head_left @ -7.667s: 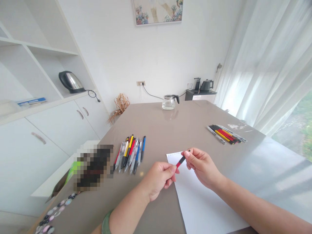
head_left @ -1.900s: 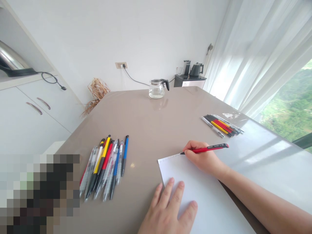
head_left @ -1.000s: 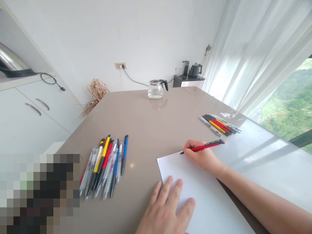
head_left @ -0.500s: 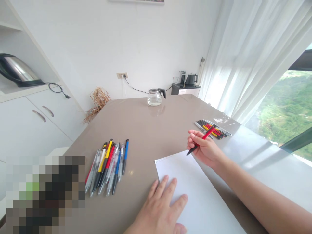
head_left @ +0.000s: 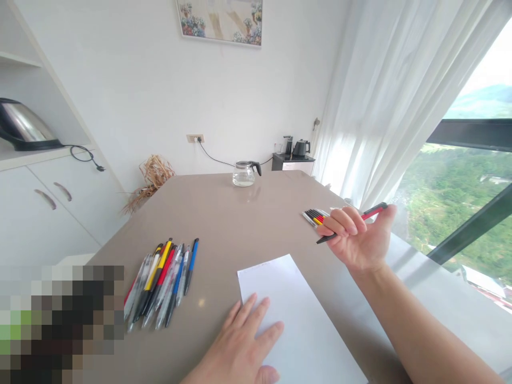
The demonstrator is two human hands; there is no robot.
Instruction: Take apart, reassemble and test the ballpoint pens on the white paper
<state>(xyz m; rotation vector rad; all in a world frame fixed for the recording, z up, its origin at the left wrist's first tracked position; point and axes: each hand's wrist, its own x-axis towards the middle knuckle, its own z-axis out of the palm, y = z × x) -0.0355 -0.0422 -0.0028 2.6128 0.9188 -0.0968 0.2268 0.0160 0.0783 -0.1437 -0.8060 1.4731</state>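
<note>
1. Room: white wall point(head_left: 132, 80), one framed picture point(head_left: 220, 22); white curtain point(head_left: 356, 106) beside a window point(head_left: 448, 176) on your right.
2. Desk point(head_left: 224, 224): glossy, grey-brown; glass jug point(head_left: 243, 177) with a dark handle near its far edge.
3. Paper point(head_left: 292, 304): one white sheet, flat before you; faint marks along its top edge, too small to read.
4. Left hand point(head_left: 244, 336): palm down on the sheet's left side, fingers spread, grip holding nothing.
5. Right hand point(head_left: 358, 240): above the desk, right of the sheet; grip clamped on a red-and-black pen, fingers curled over the barrel.
6. Red-and-black pen point(head_left: 372, 213): slanted, tip end lower and leftward, apart from the sheet; rear end at your thumb, contact uncertain.
7. Loose pens point(head_left: 163, 273): mixed colours, overlapping, on the desk's left side.
8. Row of pens point(head_left: 312, 217): side by side beyond your right hand, partly hidden by it.
9. Step in hand, as judged: managing the pen off the paper, probably with your thumb at its push-button.
10. Next move, as judged: pressing that button calls for steady fingers and a thumb in line with the barrel.
</note>
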